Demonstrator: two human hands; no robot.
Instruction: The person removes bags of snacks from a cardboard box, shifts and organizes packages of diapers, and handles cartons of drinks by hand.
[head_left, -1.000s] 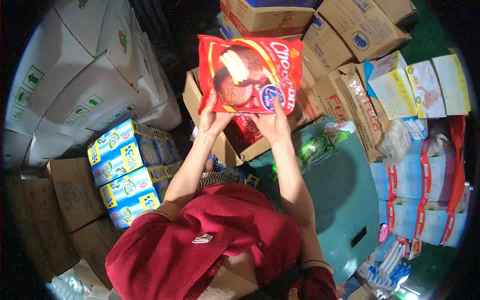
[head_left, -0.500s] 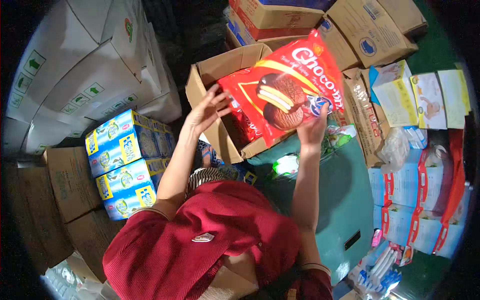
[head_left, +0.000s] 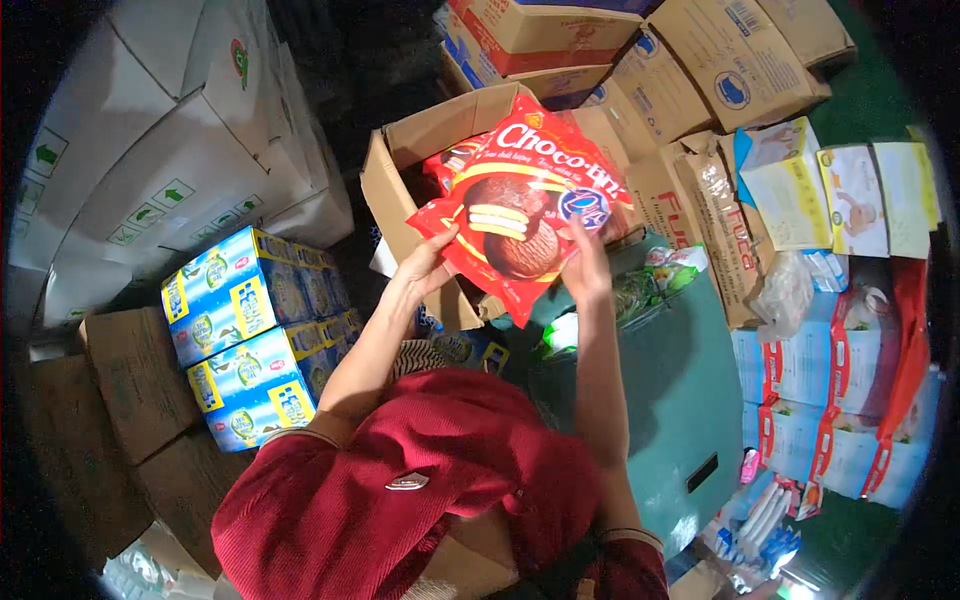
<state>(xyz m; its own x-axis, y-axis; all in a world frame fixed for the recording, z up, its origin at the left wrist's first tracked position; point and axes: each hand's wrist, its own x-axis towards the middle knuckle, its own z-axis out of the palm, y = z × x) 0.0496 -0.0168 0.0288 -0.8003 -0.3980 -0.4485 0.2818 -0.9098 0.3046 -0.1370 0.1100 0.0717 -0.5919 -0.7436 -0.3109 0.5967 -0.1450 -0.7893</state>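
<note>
Both my hands hold a red Choco snack bag (head_left: 515,215), its printed front facing up and tilted. My left hand (head_left: 428,265) grips the bag's lower left edge. On the right edge, my right hand (head_left: 588,262) has its fingers against the bag. Beneath and behind the bag stands an open cardboard box (head_left: 395,205), with part of another red packet (head_left: 455,155) showing inside. The bag hides most of the box's interior.
Blue and yellow cartons (head_left: 235,290) are stacked at the left, below large white boxes (head_left: 150,120). A green surface (head_left: 660,400) lies right of my body, with green packages (head_left: 640,295) on it. Cardboard boxes (head_left: 740,70) stand at the back; blue-and-red packs (head_left: 810,370) fill the right.
My left hand was off the bag half a second ago and has taken hold of its left edge. The bag has moved left and down, now turned differently over the box.
</note>
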